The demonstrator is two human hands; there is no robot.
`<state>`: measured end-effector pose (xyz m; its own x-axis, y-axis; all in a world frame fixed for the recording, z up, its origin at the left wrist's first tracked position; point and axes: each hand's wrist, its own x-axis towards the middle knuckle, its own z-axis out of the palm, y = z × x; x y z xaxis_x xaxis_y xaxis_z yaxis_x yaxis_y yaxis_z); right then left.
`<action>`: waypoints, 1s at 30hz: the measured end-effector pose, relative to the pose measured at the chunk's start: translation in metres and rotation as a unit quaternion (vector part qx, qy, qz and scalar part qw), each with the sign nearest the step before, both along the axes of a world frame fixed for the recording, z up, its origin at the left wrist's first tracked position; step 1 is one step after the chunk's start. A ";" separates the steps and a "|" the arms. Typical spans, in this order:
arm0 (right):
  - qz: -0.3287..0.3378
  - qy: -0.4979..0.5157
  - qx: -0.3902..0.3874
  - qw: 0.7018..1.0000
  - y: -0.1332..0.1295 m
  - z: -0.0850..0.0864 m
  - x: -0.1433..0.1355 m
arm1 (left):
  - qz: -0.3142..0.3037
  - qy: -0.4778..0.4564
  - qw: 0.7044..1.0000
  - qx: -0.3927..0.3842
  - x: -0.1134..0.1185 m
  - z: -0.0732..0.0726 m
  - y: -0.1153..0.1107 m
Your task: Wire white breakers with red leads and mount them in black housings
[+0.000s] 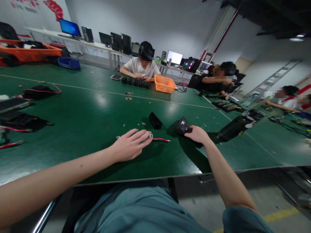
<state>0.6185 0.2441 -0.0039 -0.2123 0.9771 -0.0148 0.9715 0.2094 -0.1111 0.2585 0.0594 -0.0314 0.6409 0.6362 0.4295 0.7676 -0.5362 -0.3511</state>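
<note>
My left hand [132, 145] lies over the green table, palm down with its fingers stretched out and slightly apart. Under and beside those fingers is a red cable [160, 139] with a metal lug at its end; my hand hides part of it. To the right, my right hand [197, 134] is wrapped around the handle of a black cordless drill [181, 127], held low at the tabletop. Between the two hands, a little farther off, sits a small black block-shaped part [155, 120].
A dark bottle [234, 127] stands right of the drill. At left are black devices with leads [20, 120], a black pouch-like item [40, 92] and a blue bin [69, 63]. An orange basket [165, 84] stands near a person across the table [143, 66]. Others sit at right.
</note>
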 end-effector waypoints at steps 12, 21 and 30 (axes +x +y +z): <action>0.082 0.565 -0.140 0.809 -0.087 0.055 0.006 | -0.017 -0.040 0.997 -0.069 -0.001 -0.001 0.006; 0.088 0.543 -0.384 0.741 -0.156 0.069 0.015 | -0.020 -0.041 0.997 -0.065 0.001 0.003 0.006; 0.132 0.479 -0.382 0.779 -0.153 0.057 -0.001 | -0.024 -0.036 0.996 -0.073 -0.002 0.003 0.006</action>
